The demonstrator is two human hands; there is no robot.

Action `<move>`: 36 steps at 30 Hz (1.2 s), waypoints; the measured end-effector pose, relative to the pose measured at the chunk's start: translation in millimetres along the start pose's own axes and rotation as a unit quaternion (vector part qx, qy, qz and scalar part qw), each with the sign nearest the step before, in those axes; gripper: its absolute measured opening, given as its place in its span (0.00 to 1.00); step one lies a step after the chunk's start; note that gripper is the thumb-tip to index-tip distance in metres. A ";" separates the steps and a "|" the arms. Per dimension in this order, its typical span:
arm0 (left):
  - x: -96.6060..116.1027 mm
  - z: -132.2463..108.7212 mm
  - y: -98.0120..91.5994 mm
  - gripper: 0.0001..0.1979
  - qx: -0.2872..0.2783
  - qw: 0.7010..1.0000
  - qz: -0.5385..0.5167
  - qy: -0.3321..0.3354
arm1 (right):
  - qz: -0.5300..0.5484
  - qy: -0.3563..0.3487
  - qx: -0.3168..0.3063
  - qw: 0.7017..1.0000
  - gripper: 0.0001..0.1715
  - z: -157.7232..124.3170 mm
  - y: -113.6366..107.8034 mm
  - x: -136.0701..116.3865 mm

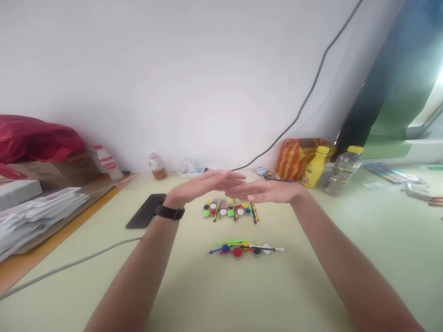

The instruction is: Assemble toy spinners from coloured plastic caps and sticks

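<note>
My left hand (200, 185) and my right hand (270, 190) are raised over the table, palms down, fingers stretched out flat. Their fingertips meet or overlap in the middle; whether they touch I cannot tell. Neither holds anything. Beyond and below them lies a group of small round discs (223, 213) in several colours, with thin coloured arrows (255, 213) among them; my hands partly hide this group. Nearer to me is a loose pile of arrow spinners (237, 252) with round hubs, in green, yellow, blue, red, black and white. A black watch (169, 211) is on my left wrist.
A black flat device (143, 213) and a grey cable (86, 256) lie at left, near stacked white packets (51, 207). Bottles (157, 167) and a power strip (191, 169) line the wall. A striped bag (290, 159), yellow bottle (314, 168) and clear bottle (342, 171) stand at right.
</note>
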State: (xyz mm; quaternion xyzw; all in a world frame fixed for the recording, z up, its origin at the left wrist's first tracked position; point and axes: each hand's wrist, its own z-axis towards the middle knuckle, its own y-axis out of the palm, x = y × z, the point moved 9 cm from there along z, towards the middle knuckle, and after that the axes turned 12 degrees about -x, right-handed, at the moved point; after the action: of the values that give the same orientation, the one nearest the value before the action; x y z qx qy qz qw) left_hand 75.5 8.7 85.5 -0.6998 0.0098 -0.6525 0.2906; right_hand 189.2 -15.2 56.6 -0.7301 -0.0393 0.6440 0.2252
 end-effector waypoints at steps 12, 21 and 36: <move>7.7 1.7 7.7 0.26 -0.020 0.991 0.121 -0.048 | -0.017 0.069 0.011 0.997 0.38 8.1 3.9 7.3; 16.7 -16.1 -41.8 0.25 0.230 0.954 0.194 -0.009 | 0.124 -0.019 0.096 0.987 0.38 0.2 -22.1 24.9; -62.1 2.0 -54.4 0.34 0.262 0.963 -0.049 -0.034 | 0.133 -0.121 0.206 0.962 0.29 -6.5 -44.6 12.6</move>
State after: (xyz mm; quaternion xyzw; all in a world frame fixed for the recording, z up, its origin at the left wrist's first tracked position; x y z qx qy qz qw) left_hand 48.3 79.2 51.9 -0.6203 -0.2056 -0.6218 0.4317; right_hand 208.0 27.3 62.4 -0.5831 0.1647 0.7458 0.2770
